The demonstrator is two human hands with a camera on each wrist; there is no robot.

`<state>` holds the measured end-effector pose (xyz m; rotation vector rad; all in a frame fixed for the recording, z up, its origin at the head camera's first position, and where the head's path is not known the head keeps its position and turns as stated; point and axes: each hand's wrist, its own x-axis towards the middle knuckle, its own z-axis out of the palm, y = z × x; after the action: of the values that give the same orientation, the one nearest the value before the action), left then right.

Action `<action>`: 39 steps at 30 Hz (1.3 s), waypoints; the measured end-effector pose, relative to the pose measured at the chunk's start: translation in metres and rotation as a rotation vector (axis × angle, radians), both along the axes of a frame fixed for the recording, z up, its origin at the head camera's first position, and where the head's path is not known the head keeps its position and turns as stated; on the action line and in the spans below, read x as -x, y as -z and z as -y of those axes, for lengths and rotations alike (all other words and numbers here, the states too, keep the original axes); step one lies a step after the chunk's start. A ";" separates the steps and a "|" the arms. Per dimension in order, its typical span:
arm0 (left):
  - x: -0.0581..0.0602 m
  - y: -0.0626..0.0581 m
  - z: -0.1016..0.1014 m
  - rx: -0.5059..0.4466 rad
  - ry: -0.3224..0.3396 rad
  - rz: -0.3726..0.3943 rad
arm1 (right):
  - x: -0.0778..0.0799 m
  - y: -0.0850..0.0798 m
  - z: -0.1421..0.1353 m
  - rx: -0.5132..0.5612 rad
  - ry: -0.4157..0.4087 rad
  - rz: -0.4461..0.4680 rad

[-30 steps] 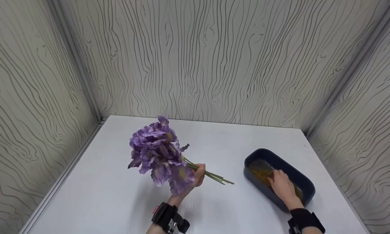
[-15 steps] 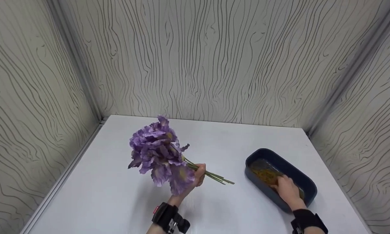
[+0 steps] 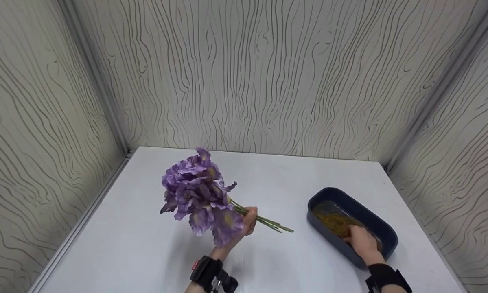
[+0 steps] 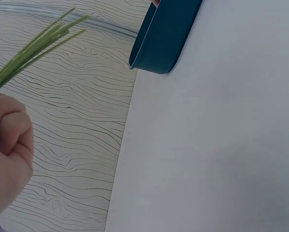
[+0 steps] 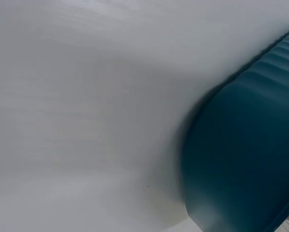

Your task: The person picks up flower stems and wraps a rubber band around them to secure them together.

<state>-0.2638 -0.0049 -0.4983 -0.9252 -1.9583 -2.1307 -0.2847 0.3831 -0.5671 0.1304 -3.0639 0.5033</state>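
Note:
My left hand (image 3: 250, 221) grips the green stems (image 3: 274, 225) of a bunch of purple irises (image 3: 199, 193), held above the table with the blooms to the left. The left wrist view shows its curled fingers (image 4: 16, 128) below the stem ends. At the right, my right hand (image 3: 362, 241) reaches down into a dark blue oblong container (image 3: 368, 217). Thin yellow-brown loops (image 3: 334, 221), like rubber bands, lie inside by its fingertips. The fingertips are sunk out of sight, so whether they pinch a loop is hidden. In the right wrist view only the container's ribbed outer wall (image 5: 241, 145) stands out.
The white table (image 3: 268, 175) carries the container near its right side. Wood-grain patterned panels (image 3: 244, 73) rise behind it and on both sides, with grey strips in the corners.
My right hand has shifted slightly right and toward me inside the container, uncovering more of the loops. My left hand and the irises have stayed almost still.

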 end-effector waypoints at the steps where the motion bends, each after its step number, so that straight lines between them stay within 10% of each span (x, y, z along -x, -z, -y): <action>1: 0.000 0.000 0.000 -0.003 0.013 0.010 | 0.000 0.000 0.000 0.004 0.006 -0.003; 16: -0.002 -0.003 -0.002 -0.025 0.037 0.117 | -0.001 -0.008 0.004 -0.010 0.085 -0.224; 23: -0.003 -0.004 -0.003 0.003 -0.019 0.017 | 0.000 -0.024 0.013 0.122 0.084 -0.385; 39: 0.001 -0.003 -0.002 -0.091 0.033 0.054 | 0.001 -0.063 0.034 0.167 -0.050 -0.725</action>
<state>-0.2649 -0.0024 -0.4956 -0.8991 -1.8653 -2.2649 -0.2861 0.3489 -0.5046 0.3063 -2.3100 0.5581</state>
